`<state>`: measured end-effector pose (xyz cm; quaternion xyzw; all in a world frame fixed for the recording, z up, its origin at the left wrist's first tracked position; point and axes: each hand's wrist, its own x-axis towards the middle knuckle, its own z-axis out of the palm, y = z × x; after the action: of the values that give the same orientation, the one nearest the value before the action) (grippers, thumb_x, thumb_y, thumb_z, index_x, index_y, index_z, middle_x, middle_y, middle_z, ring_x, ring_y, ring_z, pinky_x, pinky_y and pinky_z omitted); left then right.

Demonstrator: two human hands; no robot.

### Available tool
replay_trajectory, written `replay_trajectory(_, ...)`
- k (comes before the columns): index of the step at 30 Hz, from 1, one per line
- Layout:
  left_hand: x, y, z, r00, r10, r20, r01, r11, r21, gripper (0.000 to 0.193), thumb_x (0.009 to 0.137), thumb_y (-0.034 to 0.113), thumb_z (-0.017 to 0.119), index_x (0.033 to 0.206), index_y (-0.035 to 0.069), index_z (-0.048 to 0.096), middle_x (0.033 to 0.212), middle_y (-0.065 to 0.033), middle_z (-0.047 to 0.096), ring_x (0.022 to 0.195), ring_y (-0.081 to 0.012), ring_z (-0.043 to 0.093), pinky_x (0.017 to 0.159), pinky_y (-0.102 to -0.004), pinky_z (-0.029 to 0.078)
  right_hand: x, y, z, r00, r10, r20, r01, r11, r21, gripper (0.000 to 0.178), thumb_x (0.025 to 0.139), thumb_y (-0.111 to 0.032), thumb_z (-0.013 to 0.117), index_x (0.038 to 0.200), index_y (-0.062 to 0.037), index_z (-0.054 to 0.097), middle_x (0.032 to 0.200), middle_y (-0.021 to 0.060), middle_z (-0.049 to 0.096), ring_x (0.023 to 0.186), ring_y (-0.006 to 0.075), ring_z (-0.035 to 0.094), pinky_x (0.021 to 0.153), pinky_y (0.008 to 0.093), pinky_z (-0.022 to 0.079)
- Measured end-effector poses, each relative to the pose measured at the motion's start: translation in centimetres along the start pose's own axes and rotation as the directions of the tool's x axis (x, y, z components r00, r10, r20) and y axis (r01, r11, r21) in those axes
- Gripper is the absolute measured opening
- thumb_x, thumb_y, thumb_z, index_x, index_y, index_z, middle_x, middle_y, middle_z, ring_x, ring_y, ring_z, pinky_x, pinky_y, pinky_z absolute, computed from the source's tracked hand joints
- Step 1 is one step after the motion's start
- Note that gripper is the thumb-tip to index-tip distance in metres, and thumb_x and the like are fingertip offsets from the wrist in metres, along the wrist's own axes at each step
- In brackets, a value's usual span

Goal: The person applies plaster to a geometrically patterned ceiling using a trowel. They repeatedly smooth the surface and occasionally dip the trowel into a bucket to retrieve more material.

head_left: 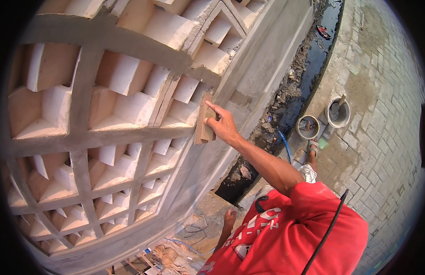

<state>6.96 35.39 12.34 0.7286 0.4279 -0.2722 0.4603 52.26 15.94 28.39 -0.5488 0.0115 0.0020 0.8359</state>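
Note:
My right hand (223,124) is closed on a wooden plastering float (203,120), its thumb and fingers around the handle. The float's flat board stands on edge against the wall, beside the grey cement border of the openwork. That wall (79,114) has rows of pale, angled block openings framed by grey cement strips. Just beyond the float, a darker damp patch (240,98) shows on the smooth band. My left hand (229,218) hangs low beside my red shirt, away from the wall. Its fingers look loosely apart, with nothing visible in them.
A drain (309,75) of dark water and rubble runs along the wall's foot. Beside my foot stand two buckets, one (308,127) with murky contents, another (337,112) with grey mix and a handle sticking out. A blue hose (286,147) lies nearby. Paving blocks (386,137) stretch right.

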Motion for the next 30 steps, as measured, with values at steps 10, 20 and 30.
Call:
replay_trajectory(10, -0.8, 2.7, 1.6, 0.999, 0.028, -0.041, -0.029, 0.999, -0.033, 0.049, 0.088, 0.025, 0.057, 0.126, -0.004, 0.050, 0.087, -0.0075, 0.060, 0.076, -0.0128, 0.055, 0.070, -0.0277, 0.045, 1.7, 0.0, -0.5, 1.000, -0.015, -0.003, 0.015, 0.998, 0.062, 0.058, 0.077, -0.011, 0.059, 0.132, 0.0009, 0.047, 0.127, 0.0209, 0.054, 0.121, 0.0267, 0.050, 0.101, 0.0324, 0.038)
replay_trajectory(20, -0.1, 3.9, 1.8, 0.996, 0.022, -0.091, -0.018, 0.999, 0.043, 0.049, 0.087, 0.026, 0.059, 0.126, -0.003, 0.051, 0.098, -0.0120, 0.064, 0.083, -0.0155, 0.058, 0.076, -0.0286, 0.046, 4.7, -0.8, -2.6, 0.998, -0.024, -0.056, 0.025, 1.000, 0.012, 0.058, 0.077, -0.011, 0.059, 0.133, -0.0030, 0.048, 0.126, 0.0212, 0.054, 0.112, 0.0268, 0.055, 0.095, 0.0344, 0.043)
replay_trajectory(30, -0.7, 3.8, 3.1, 0.997, 0.028, -0.078, -0.035, 0.995, -0.093, 0.052, 0.088, 0.026, 0.059, 0.129, -0.004, 0.048, 0.096, -0.0091, 0.062, 0.082, -0.0132, 0.057, 0.072, -0.0259, 0.046, 3.2, -3.9, -1.5, 0.991, -0.078, -0.112, 0.076, 0.997, -0.026, 0.057, 0.078, -0.009, 0.059, 0.133, -0.0016, 0.047, 0.124, 0.0184, 0.057, 0.107, 0.0226, 0.057, 0.091, 0.0316, 0.046)
